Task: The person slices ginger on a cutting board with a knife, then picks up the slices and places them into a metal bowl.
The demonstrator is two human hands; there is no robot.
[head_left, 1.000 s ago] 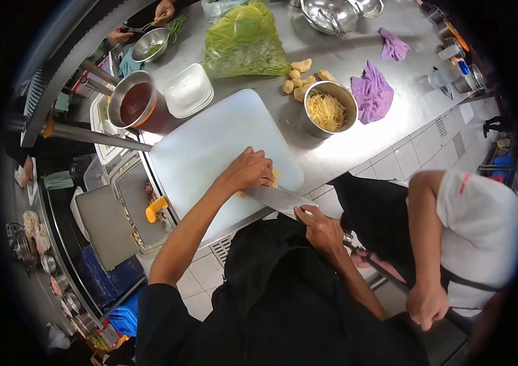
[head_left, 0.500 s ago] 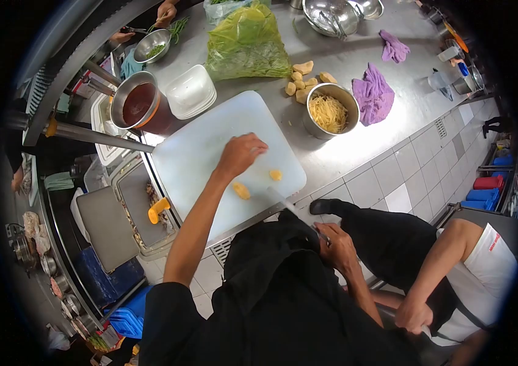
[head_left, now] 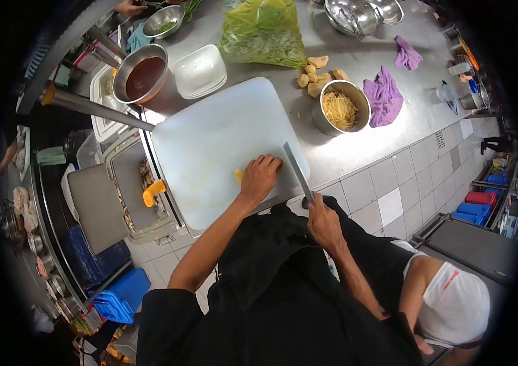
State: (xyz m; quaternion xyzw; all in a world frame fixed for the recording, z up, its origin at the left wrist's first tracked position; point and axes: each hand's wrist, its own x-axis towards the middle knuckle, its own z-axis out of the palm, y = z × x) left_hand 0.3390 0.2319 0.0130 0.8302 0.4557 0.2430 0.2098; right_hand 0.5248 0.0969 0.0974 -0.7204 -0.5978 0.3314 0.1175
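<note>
My left hand (head_left: 260, 178) is pressed down on the white cutting board (head_left: 216, 140), its fingers curled together over a piece of what looks like peeled ginger, hidden beneath them. Beside that hand, to the left, a second pale yellow ginger piece (head_left: 239, 175) partly shows. Wrapped around a knife handle, my right hand (head_left: 325, 224) is at the board's near right corner. The knife blade (head_left: 298, 169) points away from me over the board's right side, a little right of my left fingertips.
Beyond the board are a metal pot (head_left: 332, 119) of yellow shreds, several peeled chunks (head_left: 312, 78), a green bag (head_left: 262, 33), white dishes (head_left: 199, 72) and a pot of dark red liquid (head_left: 143, 79). A yellow-handled peeler (head_left: 154, 193) lies left. Another person (head_left: 448, 293) is at right.
My left hand has come down onto the right-hand ginger piece. My right hand has raised the knife forward, bringing its blade over the board's right side. The person at right has shifted.
</note>
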